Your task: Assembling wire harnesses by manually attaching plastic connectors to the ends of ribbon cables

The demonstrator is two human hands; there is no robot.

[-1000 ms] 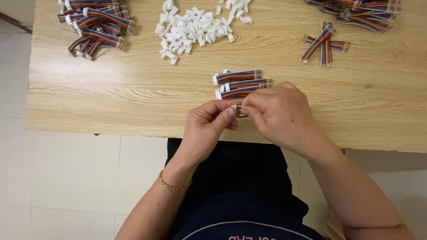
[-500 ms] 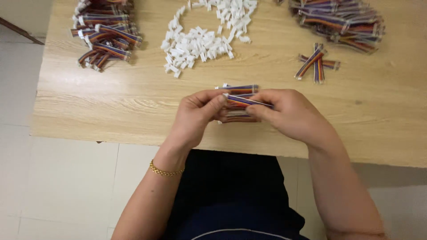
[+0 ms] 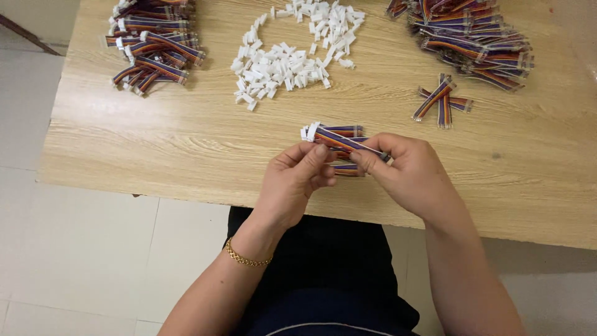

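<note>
Rainbow-striped and flat, a short ribbon cable point(image 3: 344, 142) runs slantwise between the person's two hands, just above the near part of the wooden bench point(image 3: 186, 143). The left hand point(image 3: 297, 180) has its grip closed on the cable's upper left stretch, thumb and forefinger pinched together a little way below the white plug point(image 3: 309, 131) that caps that end. The right hand point(image 3: 410, 174) has its grip closed on the lower right end, where the fingers curl over the cable and hide how it finishes. Under and just behind the held cable, a few more striped cables point(image 3: 346, 132) lie flat on the bench, partly covered by the hands, so I cannot tell how many there are. A gold chain bracelet point(image 3: 247, 258) sits on the left wrist. Further back, in the middle of the bench, lies a loose heap of small white plastic connector housings point(image 3: 287, 56). To the far left sits a pile of striped cables with white ends point(image 3: 152, 43), well apart from the hands. At the far right is a bigger heap of striped cables point(image 3: 472, 40), and just in front of it three cables lie crossed point(image 3: 440, 99). Pale floor tiles point(image 3: 74, 249) show below the bench edge.
</note>
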